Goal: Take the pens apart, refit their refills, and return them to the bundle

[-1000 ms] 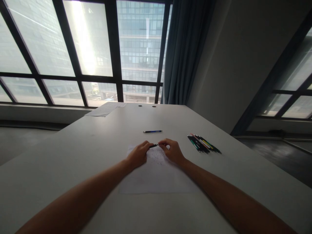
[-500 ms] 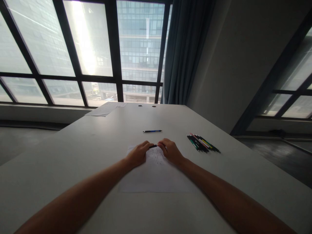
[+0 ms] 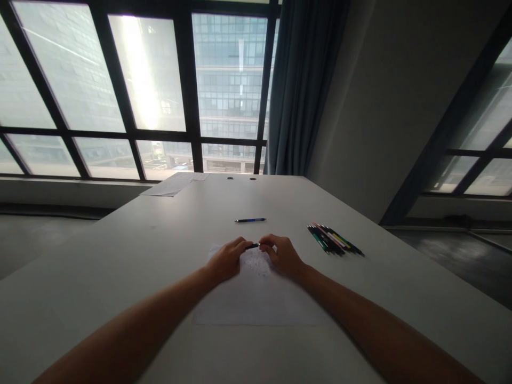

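Note:
A dark pen [image 3: 252,246] lies crosswise between my two hands, over the far part of a white sheet of paper [image 3: 256,304]. My left hand [image 3: 227,260] is closed around the pen's left end. With fingertips and thumb, my right hand [image 3: 280,253] pinches its other end, where a small shiny bit shows. Whether that end is a cap or a tip is too small to tell. Faint scribbled marks cover the paper between the hands. Beyond the hands, a blue and black pen [image 3: 250,220] rests on the table.
A bunch of coloured pens [image 3: 335,240] lies to the right on the white table [image 3: 160,234]. More papers [image 3: 170,185] sit at its far left edge, and two round dark fittings are set near the far end. Windows and a blue curtain [image 3: 300,96] stand behind.
The view has tilted up slightly, so everything sits a little lower. My hands keep hold of the pen, and a shiny bit now shows by the right fingertips.

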{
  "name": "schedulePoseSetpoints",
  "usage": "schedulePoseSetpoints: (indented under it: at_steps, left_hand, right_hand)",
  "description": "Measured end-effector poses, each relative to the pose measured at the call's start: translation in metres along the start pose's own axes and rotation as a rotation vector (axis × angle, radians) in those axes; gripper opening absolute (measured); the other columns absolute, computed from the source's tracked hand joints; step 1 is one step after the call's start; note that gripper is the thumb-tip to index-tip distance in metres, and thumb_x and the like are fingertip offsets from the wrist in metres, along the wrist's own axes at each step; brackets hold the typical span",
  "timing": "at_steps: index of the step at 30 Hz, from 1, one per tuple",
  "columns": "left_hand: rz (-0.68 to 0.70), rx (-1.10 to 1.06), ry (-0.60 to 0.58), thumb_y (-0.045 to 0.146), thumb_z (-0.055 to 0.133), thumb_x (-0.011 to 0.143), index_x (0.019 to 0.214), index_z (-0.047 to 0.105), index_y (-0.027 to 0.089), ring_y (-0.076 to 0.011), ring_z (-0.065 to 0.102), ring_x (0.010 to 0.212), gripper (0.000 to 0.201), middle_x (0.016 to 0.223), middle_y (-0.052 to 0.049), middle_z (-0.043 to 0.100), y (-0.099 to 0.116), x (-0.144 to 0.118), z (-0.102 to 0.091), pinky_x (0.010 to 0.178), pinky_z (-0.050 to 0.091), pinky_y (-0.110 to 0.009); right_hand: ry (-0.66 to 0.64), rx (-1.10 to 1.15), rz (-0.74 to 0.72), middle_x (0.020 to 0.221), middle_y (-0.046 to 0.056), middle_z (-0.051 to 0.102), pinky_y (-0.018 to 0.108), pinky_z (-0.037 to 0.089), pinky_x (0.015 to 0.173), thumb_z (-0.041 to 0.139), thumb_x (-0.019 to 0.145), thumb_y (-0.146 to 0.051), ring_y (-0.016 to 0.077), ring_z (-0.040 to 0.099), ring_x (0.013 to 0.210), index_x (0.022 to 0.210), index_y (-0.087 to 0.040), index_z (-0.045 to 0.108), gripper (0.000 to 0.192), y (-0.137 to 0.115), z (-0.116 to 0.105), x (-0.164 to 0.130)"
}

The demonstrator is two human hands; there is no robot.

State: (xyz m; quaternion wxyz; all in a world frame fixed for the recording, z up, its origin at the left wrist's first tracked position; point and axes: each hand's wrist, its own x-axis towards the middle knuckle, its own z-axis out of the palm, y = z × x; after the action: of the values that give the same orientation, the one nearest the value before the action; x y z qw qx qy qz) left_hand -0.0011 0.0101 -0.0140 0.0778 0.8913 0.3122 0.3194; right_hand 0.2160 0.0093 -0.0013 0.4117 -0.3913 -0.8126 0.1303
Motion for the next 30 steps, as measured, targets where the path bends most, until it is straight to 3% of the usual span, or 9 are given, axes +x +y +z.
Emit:
schedulePoseSetpoints:
  at_steps: [3,6,10,26,30]
  left_hand:
    - [-0.002,0.017,-0.01,-0.005,0.043,0.073,0.127,0.053,0.019,-0.0184,0.063,0.098,0.06,0.111,-0.008,0.062,0.0003,0.0,0.0,0.089,0.053,-0.031]
    - [-0.007,0.015,0.002,-0.005,0.042,0.073,0.127,0.054,0.018,-0.0187,0.063,0.098,0.06,0.111,-0.009,0.062,0.0,0.0002,0.001,0.089,0.053,-0.032]
    - [0.022,0.008,-0.01,-0.005,0.044,0.072,0.127,0.054,0.019,-0.0191,0.062,0.099,0.06,0.11,-0.009,0.062,0.0,0.0007,0.0018,0.089,0.053,-0.032]
    - [0.033,0.067,-0.018,-0.004,0.042,0.071,0.127,0.054,0.017,-0.0201,0.062,0.099,0.06,0.109,-0.01,0.063,-0.0018,-0.0005,0.0043,0.09,0.054,-0.033]
    - [0.036,0.105,-0.022,-0.004,0.042,0.073,0.129,0.054,0.018,-0.0193,0.063,0.098,0.062,0.111,-0.009,0.064,-0.0007,-0.0005,0.0048,0.088,0.054,-0.032]
  right_hand:
    - [-0.055,-0.116,0.008,0.07,0.004,0.068,0.028,0.046,0.064,0.042,0.097,-0.038,0.0161,0.062,0.062,0.079,-0.018,0.065,0.035,0.0018,-0.0005,0.0005]
    - [-0.027,-0.167,-0.067,0.083,0.006,0.069,0.03,0.046,0.072,0.047,0.095,-0.044,0.0177,0.063,0.074,0.093,-0.017,0.064,0.031,0.0044,-0.001,0.0015]
    - [-0.066,-0.265,-0.086,0.078,0.007,0.066,0.031,0.043,0.07,0.037,0.098,-0.042,0.0181,0.059,0.071,0.083,-0.017,0.062,0.038,0.0069,-0.0015,0.0021]
    - [-0.131,-0.348,-0.161,0.077,0.006,0.066,0.03,0.037,0.07,0.037,0.1,-0.042,0.0167,0.056,0.068,0.084,-0.016,0.062,0.039,0.0064,0.0014,0.0029]
    - [-0.163,-0.39,-0.137,0.067,0.003,0.062,0.03,0.034,0.07,0.034,0.101,-0.035,0.0145,0.052,0.061,0.073,-0.017,0.059,0.041,0.0046,0.0021,0.0041]
